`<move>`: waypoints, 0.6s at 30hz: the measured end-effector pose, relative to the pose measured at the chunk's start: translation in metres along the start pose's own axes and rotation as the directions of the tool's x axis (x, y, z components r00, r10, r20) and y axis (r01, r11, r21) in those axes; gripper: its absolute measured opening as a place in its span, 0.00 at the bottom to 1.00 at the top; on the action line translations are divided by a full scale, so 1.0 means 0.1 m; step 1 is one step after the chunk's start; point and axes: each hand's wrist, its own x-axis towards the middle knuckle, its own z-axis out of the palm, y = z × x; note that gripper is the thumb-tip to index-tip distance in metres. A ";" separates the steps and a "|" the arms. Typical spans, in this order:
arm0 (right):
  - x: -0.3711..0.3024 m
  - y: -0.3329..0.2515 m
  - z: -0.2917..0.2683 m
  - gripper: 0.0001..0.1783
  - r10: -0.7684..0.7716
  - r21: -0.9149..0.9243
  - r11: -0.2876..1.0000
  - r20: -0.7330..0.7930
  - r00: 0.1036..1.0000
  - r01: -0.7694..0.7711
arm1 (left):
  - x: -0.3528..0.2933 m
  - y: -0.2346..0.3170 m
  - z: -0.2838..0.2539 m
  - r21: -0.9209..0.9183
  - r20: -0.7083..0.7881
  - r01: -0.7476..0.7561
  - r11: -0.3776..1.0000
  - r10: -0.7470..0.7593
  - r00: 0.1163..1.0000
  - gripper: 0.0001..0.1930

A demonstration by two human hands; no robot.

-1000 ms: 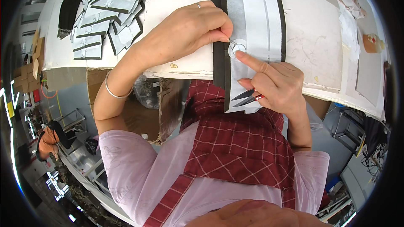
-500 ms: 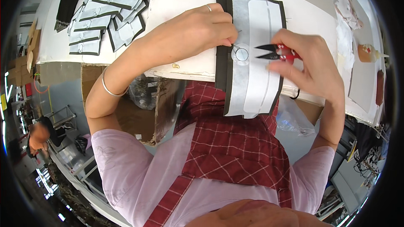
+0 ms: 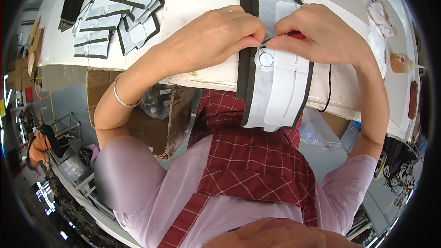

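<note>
A long white-backed fabric panel with black edges (image 3: 285,87) lies over the table's near edge, on top of dark fabric pieces (image 3: 245,71). It carries a small round ring outline (image 3: 266,59) near its left side. My left hand (image 3: 227,34) is closed in a pinch just above that ring, on a thin dark thread (image 3: 260,50) that leads to it. My right hand (image 3: 317,34) grips red-handled thread snips (image 3: 296,35), mostly covered by the fingers. Their dark tips meet my left fingertips; whether the blades touch the thread is hidden.
Several similar panels (image 3: 120,7) are heaped at the far left beside a dark stack (image 3: 76,2). A small bottle (image 3: 400,63) and crumpled white material (image 3: 380,18) sit at right. A black cord (image 3: 329,89) hangs over the table edge, near a clear plastic bag (image 3: 319,131). Below is a cardboard box (image 3: 158,128).
My right hand has moved up and left, bringing the snips to my left fingertips. The blades, apart and in plain sight before, are now mostly hidden. More of the black cord shows.
</note>
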 end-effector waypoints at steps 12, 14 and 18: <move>0.06 0.03 0.00 0.25 -0.010 0.019 1.000 0.045 0.999 0.009 | 0.01 -0.01 0.04 0.001 -0.038 0.007 1.000 -0.007 0.999 0.05; 0.04 0.05 0.01 0.25 -0.038 0.045 0.998 0.014 0.999 0.038 | -0.01 -0.01 0.03 -0.014 -0.046 0.033 0.999 -0.033 0.998 0.04; -0.16 0.19 0.00 0.25 -0.050 0.278 0.960 0.005 0.999 0.047 | -0.40 0.24 -0.51 -0.070 0.288 0.193 0.979 -0.166 0.943 0.05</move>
